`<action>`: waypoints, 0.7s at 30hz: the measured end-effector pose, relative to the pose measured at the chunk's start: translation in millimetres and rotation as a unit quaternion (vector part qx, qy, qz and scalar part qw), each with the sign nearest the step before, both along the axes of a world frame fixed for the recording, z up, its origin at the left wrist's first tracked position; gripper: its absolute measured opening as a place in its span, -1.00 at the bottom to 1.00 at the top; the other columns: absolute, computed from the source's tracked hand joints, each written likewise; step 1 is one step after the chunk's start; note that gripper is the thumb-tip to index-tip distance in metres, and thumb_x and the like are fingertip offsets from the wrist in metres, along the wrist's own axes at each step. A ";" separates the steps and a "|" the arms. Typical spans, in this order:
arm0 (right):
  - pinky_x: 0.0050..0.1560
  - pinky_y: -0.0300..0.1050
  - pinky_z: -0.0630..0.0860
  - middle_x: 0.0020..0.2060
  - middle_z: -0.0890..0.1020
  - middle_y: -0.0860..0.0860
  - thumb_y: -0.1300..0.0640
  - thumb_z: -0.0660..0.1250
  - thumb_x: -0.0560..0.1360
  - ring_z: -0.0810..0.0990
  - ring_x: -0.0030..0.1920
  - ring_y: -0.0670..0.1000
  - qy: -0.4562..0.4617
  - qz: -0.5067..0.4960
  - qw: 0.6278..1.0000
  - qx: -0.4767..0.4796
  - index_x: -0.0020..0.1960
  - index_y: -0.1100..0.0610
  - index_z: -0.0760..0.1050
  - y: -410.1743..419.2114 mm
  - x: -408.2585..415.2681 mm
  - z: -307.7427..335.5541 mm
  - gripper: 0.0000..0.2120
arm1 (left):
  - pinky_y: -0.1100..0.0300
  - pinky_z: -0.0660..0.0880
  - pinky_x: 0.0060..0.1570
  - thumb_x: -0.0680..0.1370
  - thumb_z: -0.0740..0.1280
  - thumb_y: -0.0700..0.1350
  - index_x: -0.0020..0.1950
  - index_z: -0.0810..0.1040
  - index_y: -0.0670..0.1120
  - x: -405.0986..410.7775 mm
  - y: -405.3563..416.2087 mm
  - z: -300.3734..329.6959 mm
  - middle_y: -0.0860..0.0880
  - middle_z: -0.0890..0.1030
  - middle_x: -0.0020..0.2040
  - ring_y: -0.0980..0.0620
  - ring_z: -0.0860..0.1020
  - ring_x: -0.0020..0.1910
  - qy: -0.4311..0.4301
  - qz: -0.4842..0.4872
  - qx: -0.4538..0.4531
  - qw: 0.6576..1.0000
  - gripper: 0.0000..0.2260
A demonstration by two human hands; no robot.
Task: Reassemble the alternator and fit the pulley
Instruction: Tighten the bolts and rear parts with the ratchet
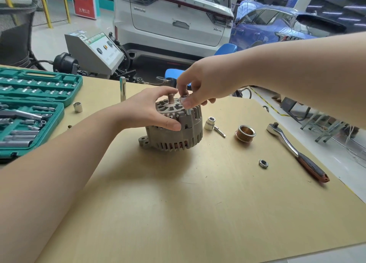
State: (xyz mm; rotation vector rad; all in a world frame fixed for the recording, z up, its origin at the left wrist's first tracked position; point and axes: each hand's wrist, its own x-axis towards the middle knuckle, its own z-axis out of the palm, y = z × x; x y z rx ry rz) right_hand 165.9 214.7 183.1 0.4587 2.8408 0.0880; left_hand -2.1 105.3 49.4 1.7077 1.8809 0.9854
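The right hand (206, 84) has its fingertips (187, 104) pinched round a small silver socket (184, 100) that stands on a housing bolt (187, 111) at the rim of the alternator (174, 128), apparently running it in by finger. The left hand (150, 108) wraps over the top of the casing, thumb pressed on the side wall, bracing it upright on the wooden table (178, 213) with the bare shaft (170, 98) pointing up. To do this well, I judge the socket should sit square on the bolt head and turn lightly until the thread catches, so nothing cross-threads; the casing halves should stay flush under the bracing hand. The pulley (245, 133) waits just right of the alternator, its nut (263, 163) nearer the viewer, the ratchet (295, 150) further right.
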 end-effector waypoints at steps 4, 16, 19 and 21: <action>-0.23 -0.14 0.45 -0.22 0.70 -0.25 -0.25 0.41 0.55 0.64 -0.28 -0.20 -0.020 0.012 0.999 -0.026 0.12 -0.23 0.52 6.3 -0.9 3.3 -0.79 | 0.03 0.53 0.33 0.11 0.63 0.49 0.53 0.34 0.35 -2.8 3.0 -5.1 0.26 0.54 0.40 0.16 0.53 0.37 -0.001 -0.015 -0.020 1.000 0.04; -0.28 -0.13 0.38 -0.27 0.69 -0.23 -0.21 0.36 0.60 0.56 -0.36 -0.25 -0.010 -0.002 1.000 -0.018 -0.01 -0.17 0.44 7.3 2.7 -5.7 -0.84 | -0.05 0.66 0.09 0.13 0.59 0.45 0.25 0.44 0.34 0.0 3.8 -3.9 0.18 0.61 0.21 0.08 0.62 0.15 -0.011 0.014 -0.025 1.000 -0.25; -0.26 -0.11 0.34 -0.27 0.65 -0.16 -0.20 0.33 0.62 0.56 -0.29 -0.15 0.008 -0.006 1.000 0.010 -0.06 -0.17 0.41 2.1 5.4 -10.2 -0.82 | -0.09 0.67 0.10 0.12 0.58 0.45 0.24 0.45 0.31 2.2 2.8 -2.1 0.17 0.60 0.20 0.08 0.62 0.14 -0.006 0.017 -0.024 1.000 -0.25; -0.26 -0.08 0.33 -0.25 0.58 -0.10 -0.21 0.31 0.62 0.53 -0.22 -0.10 0.020 -0.011 0.999 0.032 -0.10 -0.17 0.38 -4.5 9.1 -11.7 -0.79 | -0.07 0.66 0.09 0.11 0.58 0.44 0.21 0.46 0.31 4.0 2.1 -1.8 0.18 0.60 0.18 0.10 0.61 0.13 -0.009 0.026 -0.021 0.999 -0.27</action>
